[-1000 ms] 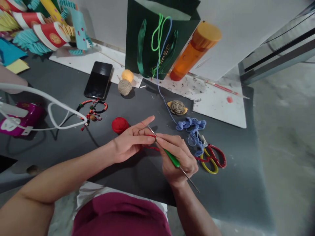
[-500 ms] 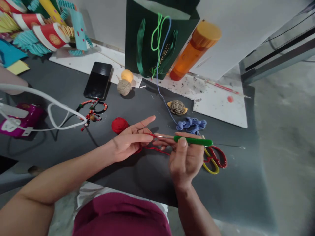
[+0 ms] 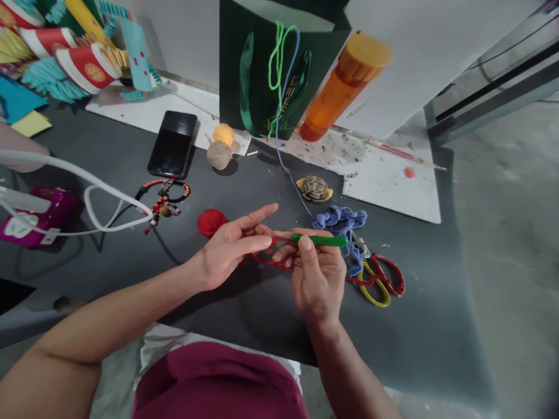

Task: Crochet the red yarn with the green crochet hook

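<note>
right hand [image 3: 321, 273] had fingers clamped on green hook [image 3: 323, 240], left hand [image 3: 231, 247] pinched red yarn [image 3: 267, 262] between them, yarn ball [image 3: 212, 222] beside on surface [image 3: 419, 326]; looked like hooking yarn, next pull likely needed steady tension

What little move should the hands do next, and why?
Perhaps the right hand could gently turn the green-handled hook to catch the red yarn, because it points the hook toward the pinching left hand, which holds the yarn. The hook's front tip isn't clear.
</note>
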Motion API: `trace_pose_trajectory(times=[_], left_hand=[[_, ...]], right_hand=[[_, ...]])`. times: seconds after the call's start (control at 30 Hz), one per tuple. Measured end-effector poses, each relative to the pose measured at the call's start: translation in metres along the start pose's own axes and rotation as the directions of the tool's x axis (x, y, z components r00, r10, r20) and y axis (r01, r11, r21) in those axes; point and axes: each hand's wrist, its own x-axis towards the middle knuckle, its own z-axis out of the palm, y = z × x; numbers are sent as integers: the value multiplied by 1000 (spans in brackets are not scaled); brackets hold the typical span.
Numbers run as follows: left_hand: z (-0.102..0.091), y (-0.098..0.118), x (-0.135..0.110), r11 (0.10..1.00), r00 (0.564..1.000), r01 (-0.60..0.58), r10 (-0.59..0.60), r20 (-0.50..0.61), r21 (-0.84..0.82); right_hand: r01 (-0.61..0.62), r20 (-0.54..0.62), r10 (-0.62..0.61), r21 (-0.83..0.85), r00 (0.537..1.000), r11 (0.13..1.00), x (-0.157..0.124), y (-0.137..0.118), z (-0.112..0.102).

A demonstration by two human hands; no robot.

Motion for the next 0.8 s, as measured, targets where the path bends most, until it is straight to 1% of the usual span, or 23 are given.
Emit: trace_pose_trajectory(times=[0.1,0.2,0.33,0.53,0.63,0.8], left_hand=[[0,-1,1,1000,999,-8,8,-33,16],[-1,-3,1,999,998,-34,35,-43,25],[-1,-4,1,996,996,-61,64,-56,67],[0,-2,-1,987,994,-83,91,-54,135],[0,-2,-2,986,994,-80,90,-63,148],[0,-1,-1,990,992,-81,91,-88,118]], right_hand=[[35,25,-34,-49,999,998,-2,1,-2],[77,44,-75,-52,996,996,-3,1,-2],[44,52,-43,-22,998,999,-3,2,-1],[-22,25,22,38,999,999,1,0,1],[-13,14,13,17,1000,1000,2,-2,2],[43,26,-43,-2,999,999,0,-4,1]])
